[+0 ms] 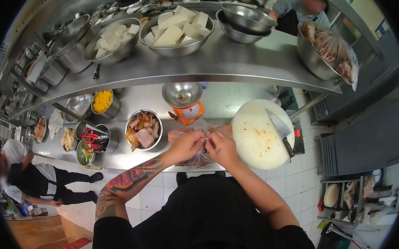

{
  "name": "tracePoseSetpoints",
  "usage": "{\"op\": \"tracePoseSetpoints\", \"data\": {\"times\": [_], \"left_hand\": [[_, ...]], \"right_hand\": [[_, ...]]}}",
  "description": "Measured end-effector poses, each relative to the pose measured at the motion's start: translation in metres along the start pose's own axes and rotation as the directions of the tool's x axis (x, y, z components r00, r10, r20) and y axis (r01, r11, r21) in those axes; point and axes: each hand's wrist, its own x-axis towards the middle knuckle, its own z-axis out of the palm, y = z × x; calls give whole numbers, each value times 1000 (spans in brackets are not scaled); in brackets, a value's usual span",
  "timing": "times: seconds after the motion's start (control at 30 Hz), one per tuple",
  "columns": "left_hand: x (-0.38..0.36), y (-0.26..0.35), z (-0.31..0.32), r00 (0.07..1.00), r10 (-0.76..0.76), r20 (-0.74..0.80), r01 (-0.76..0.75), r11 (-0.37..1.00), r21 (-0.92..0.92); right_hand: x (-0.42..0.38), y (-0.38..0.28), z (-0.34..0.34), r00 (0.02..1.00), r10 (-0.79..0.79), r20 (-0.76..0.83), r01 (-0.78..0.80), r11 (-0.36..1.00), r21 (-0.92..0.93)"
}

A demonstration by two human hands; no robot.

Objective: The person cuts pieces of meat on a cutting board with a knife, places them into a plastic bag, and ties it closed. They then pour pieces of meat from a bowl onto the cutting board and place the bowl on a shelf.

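Observation:
A clear plastic bag with reddish meat in it lies on the steel counter in front of me. My left hand pinches the gathered top of the bag, fingers closed. Close beside it, my right hand also pinches the bag's neck, the fingertips nearly meeting. Just behind the bag stands an orange kitchen scale with a metal bowl on top. To the right, a cleaver rests on a round white cutting board marked with small brown scraps.
Left on the counter are a bowl of cooked meat pieces, a pot of yellow chunks and red-handled scissors. Bowls of white blocks stand on the raised shelf. One person is at left, another behind the shelf.

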Motion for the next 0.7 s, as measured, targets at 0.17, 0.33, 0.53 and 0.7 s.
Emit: {"op": "tracePoseSetpoints", "data": {"times": [0.17,0.33,0.53,0.7], "left_hand": [[7,3,-13,998,65,26,-68,811,581],[9,-7,-16,996,91,-22,-61,810,583],[-22,-28,-19,946,166,-278,-31,901,433],[-116,-90,-40,436,-167,-884,83,986,-145]], "right_hand": [[-3,3,-12,987,-49,152,57,997,-44],[-5,10,-20,966,-122,228,145,985,-88],[-1,22,-27,939,-95,331,114,993,-39],[-7,12,-55,951,161,264,-205,967,153]]}}
